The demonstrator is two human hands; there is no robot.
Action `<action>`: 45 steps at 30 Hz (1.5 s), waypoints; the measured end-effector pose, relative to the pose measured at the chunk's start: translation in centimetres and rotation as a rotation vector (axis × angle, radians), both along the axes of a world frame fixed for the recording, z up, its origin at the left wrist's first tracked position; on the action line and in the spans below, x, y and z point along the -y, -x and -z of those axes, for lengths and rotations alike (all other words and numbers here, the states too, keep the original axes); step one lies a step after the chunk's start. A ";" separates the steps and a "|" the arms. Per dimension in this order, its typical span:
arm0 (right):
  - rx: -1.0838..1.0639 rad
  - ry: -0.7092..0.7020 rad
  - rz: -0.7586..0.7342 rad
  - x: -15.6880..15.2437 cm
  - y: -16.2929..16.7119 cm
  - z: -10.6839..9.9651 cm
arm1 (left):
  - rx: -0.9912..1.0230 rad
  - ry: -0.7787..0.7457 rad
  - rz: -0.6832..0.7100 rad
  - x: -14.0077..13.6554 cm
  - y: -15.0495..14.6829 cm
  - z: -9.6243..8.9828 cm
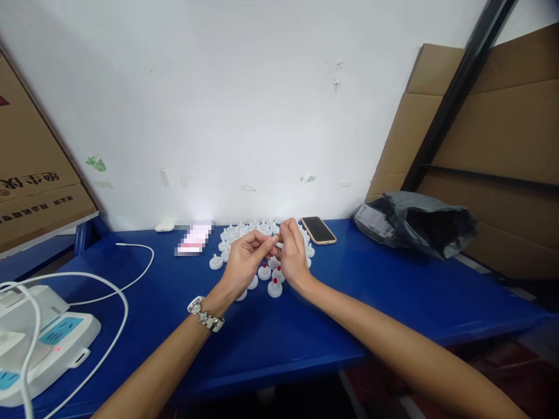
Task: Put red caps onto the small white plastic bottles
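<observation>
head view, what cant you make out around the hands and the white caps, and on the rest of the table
Head view:
White piece between the left hand and right hand: full shape hidden by fingers.
White caps: exact count hidden by the hands and overlapping caps.
Pixelated patch: content masked by blocks.
Grey bag: inside hidden by its folds and shadow.
Power strip: cut off by the left edge.

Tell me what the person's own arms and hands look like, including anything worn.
Both forearms show bare, with no sleeves in view. The left hand and right hand are ungloved. On the left wrist sits a silvery watch with a pale, rounded face and a chunky linked band; the right wrist has nothing on it.
</observation>
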State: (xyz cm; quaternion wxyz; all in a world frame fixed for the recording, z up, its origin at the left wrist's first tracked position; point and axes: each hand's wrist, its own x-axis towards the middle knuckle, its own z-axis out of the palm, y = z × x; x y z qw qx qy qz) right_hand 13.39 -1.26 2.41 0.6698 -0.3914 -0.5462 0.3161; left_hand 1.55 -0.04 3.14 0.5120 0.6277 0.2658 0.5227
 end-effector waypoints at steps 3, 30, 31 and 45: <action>0.222 -0.002 -0.073 -0.1 -0.8 -0.3 | -0.038 -0.003 -0.004 -0.7 0.9 -0.5; 1.164 0.185 0.054 -9.9 -5.6 -0.2 | -0.484 -0.259 -0.220 -2.7 3.8 0.1; 1.186 0.183 0.051 -10.0 -5.6 -0.2 | -0.491 -0.263 -0.219 -2.7 3.8 0.1; 1.247 0.171 0.138 -6.8 -8.0 0.0 | -0.524 -0.275 -0.202 -2.3 3.5 -0.2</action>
